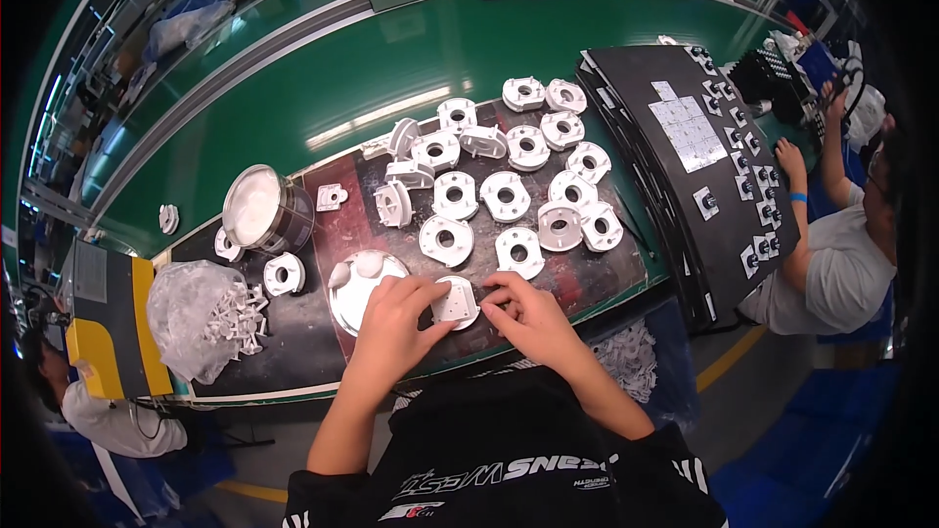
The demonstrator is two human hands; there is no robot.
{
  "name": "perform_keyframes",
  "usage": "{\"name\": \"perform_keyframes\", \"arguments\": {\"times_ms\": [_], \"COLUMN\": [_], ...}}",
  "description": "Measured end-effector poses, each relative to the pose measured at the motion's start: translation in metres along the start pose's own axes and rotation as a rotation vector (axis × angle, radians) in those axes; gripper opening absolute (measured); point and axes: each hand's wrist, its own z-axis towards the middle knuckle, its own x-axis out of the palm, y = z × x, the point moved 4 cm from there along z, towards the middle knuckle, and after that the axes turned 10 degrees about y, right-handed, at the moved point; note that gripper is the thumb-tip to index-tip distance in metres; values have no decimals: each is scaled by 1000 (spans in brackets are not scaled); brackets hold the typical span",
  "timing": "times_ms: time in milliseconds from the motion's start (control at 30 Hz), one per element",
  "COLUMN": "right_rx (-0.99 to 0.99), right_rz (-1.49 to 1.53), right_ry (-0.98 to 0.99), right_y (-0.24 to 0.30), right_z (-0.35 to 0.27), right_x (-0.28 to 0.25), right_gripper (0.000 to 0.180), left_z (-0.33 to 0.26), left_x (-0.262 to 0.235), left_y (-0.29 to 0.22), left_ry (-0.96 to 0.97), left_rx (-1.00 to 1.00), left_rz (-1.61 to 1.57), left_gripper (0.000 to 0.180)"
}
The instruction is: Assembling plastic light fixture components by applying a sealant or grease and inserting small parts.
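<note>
The grip of the left hand [393, 325] is closed on a white rounded part [454, 303], at the lower middle of the frame, with the thumb on its lower left edge and the fingers at its upper left. The right hand [533, 321] sits on the other side, its thumb and forefinger drawn near each other just beside the part's right edge; I cannot tell whether they touch it or pinch anything small.

So the part lies to the right of the left grip and to the left of the right fingertips, between the two, and the left hand is the nearer.

Its flat face, dotted with small holes, is turned up toward the camera. The outline is nearly round; what shows is a little longer up and down the frame than across, but fingers cover the left side, so the long axis is uncertain, and no end reads clearly as a front.

To its left is a round white lid [350, 311] bearing smooth white lumps [368, 265]. Loose ring-shaped parts [491, 191] spread over the tabletop [391, 49] above, toward the upper middle of the frame.
</note>
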Motion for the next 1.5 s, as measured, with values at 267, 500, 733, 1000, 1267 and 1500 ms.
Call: {"name": "perform_keyframes", "arguments": {"times_ms": [267,500,733,1000,1267,1500], "right_rx": [62,82,38,58,26,-144], "right_rz": [-65,-98,-146,-175,-245,-336], "right_ry": [32,26,15,44,-59,103], "right_y": [15,20,19,22,28,49], "right_z": [13,19,15,3,-11,-3], "right_x": [3,5,6,2,-3,7], "right_gripper": [44,41,40,40,38,44], "left_z": [1,-2,-1,-18,-41,-57], "left_x": [1,-1,-2,17,31,43], "left_y": [4,2,0,-5,-16,-6], "left_ry": [0,-45,-18,1,-170,-311], "left_rx": [-21,-14,-6,83,21,-84], "left_rz": [-20,47,58,51,61,-35], "left_gripper": [47,46,43,41,55,84]}}
